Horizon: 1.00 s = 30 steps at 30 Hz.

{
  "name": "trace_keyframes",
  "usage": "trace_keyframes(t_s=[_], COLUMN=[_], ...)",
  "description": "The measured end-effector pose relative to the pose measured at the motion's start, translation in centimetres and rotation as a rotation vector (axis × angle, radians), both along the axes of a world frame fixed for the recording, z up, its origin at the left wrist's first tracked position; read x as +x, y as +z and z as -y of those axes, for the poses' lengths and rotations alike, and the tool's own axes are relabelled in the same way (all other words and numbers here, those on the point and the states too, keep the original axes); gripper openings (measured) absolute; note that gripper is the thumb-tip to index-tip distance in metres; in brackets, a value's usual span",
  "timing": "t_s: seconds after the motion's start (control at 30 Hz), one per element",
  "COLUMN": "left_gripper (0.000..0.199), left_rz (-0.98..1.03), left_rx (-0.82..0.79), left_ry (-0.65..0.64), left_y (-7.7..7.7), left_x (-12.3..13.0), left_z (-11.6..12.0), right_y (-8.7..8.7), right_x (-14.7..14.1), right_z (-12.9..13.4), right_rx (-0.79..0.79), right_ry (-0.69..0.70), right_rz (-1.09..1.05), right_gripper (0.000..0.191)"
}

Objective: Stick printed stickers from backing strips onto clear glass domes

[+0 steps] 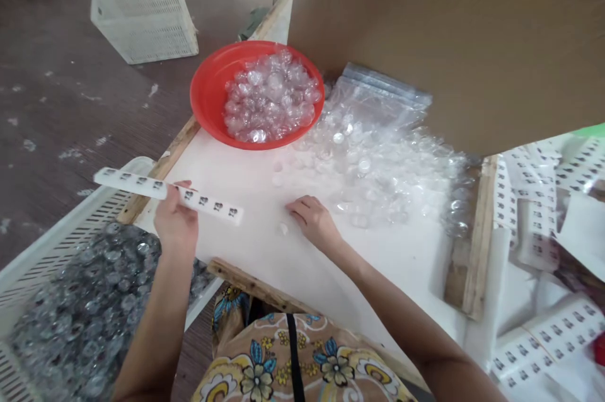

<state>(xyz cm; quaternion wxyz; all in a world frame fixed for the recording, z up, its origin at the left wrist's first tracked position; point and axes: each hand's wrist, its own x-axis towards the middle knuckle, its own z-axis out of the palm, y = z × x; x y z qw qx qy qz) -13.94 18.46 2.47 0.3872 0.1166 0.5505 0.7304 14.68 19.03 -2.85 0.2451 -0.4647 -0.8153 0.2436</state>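
My left hand (pixel 177 225) is closed around a long white strip of stickers (pixel 132 184) printed with small dark figures, held above the left side of the white tabletop (pixel 250 263). Over the middle of the table, my right hand (pixel 316 223) has its fingers drawn together; whatever is between them, if anything, is too small to make out. Just below those fingertips lies a small clear round piece (pixel 282 229). To the right spreads a loose pile of clear plastic pieces (pixel 373 181), with a clear zip bag (pixel 378 96) at its back.
A red basin (pixel 205 103) with clear pieces stands at the table's back left. At lower left is a white slotted crate (pixel 137 169) full of clear pieces. A wooden edge (pixel 481 244) borders the right, with sticker sheets (pixel 548 339) beyond. A brown board (pixel 444 36) rises behind.
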Motion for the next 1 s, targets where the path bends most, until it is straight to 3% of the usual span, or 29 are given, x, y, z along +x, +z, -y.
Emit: trace_keyframes(t_s=[0.2,0.37,0.53,0.77,0.87,1.0], left_gripper=[0.024,0.023,0.027,0.024,0.026,0.028], left_rz=[0.097,0.154,0.127,0.185,0.208,0.215], left_rx=[-0.124,-0.184,-0.129,-0.113,-0.145,-0.181], left_ry=[-0.057,-0.034,0.027,-0.059,-0.098,-0.14], left_y=[-2.7,-3.2,-1.8,-0.7,-0.8,-0.9], left_x=[1.5,2.9,4.2,7.0,7.7,7.9], left_z=[5.4,7.6,8.3,7.6,7.1,7.2], right_y=[0.7,0.9,1.3,0.5,0.5,1.0], right_x=[-0.4,-1.1,0.4,0.2,-0.6,-1.0], right_z=[-0.1,-0.3,0.5,2.7,2.0,0.6], right_rx=[-0.033,-0.06,0.021,-0.032,-0.101,-0.326], right_ry=[-0.098,-0.104,-0.064,0.093,0.063,0.01], right_rz=[-0.084,0.008,0.019,0.081,0.018,-0.126], right_gripper=[0.024,0.035,0.029,0.023,0.024,0.028])
